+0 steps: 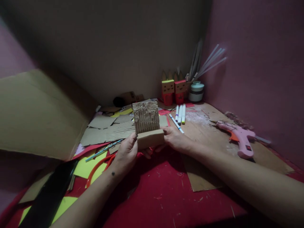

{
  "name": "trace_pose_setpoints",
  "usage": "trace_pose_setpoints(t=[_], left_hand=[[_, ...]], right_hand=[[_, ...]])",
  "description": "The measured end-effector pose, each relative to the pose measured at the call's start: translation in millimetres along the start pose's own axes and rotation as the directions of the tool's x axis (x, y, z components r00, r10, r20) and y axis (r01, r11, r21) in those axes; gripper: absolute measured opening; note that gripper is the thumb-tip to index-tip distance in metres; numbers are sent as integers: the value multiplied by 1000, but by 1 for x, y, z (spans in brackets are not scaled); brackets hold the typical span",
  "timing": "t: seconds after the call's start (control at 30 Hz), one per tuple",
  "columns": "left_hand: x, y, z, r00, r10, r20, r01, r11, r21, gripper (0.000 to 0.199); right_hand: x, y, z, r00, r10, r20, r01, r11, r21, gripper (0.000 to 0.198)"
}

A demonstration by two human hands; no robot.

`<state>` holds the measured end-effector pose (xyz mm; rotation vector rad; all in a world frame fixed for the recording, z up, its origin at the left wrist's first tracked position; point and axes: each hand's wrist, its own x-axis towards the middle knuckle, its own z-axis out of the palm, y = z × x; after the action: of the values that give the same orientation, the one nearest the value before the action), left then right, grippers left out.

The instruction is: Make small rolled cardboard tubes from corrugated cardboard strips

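I've got the cardboard [147, 122] over the tabletop [161, 186], gripped at its sides by the fingers [167, 131] of the left hand [127, 150] and right hand [174, 137]. Most fingers are hidden behind it; its back I can't make out. The left forearm [92, 198] hides part of an orange loop [92, 172].

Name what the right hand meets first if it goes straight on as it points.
The cardboard piece that the right hand already holds; past it, probably the left hand, though depth is unclear.

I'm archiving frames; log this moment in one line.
left hand: holds cardboard piece; right hand: same piece; glue gun: lying unheld
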<state>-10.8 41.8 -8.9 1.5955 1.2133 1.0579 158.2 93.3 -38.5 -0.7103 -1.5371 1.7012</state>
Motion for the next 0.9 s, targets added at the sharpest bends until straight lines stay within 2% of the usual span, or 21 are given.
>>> trace_pose_setpoints(t=[0.2,0.37,0.47,0.53,0.6,0.67,0.7,0.77,0.9], left_hand=[[0,-7,-1,996,56,67,-55,998,-12,14],[0,-7,-4,983,122,140,-120,993,-24,14],[0,-5,-4,978,141,152,-139,990,-23,14],[2,-9,-3,989,121,81,-116,991,-66,16],[4,-15,-2,988,120,-95,-130,985,-115,34],[4,-23,-3,946,168,-278,-200,975,-91,43],[4,-25,-4,924,205,-323,-231,972,-43,40],[2,-28,-5,923,249,-293,-242,968,58,28],[0,-22,-9,968,226,-110,-186,938,293,9]], right_hand=[[2,7,-9,996,-72,48,78,988,-133,27],[1,-6,-8,992,91,86,-87,995,-46,30],[-1,-12,-6,991,107,84,-108,994,3,28],[-2,-13,-5,995,78,58,-81,996,34,28],[-1,-11,-4,999,46,21,-47,997,68,30],[-1,-9,-3,999,32,-14,-30,994,101,34],[0,-8,-3,999,34,-25,-31,993,118,35],[1,-8,-2,999,40,-36,-34,989,146,36],[1,-7,-2,998,47,-50,-37,983,182,34]])
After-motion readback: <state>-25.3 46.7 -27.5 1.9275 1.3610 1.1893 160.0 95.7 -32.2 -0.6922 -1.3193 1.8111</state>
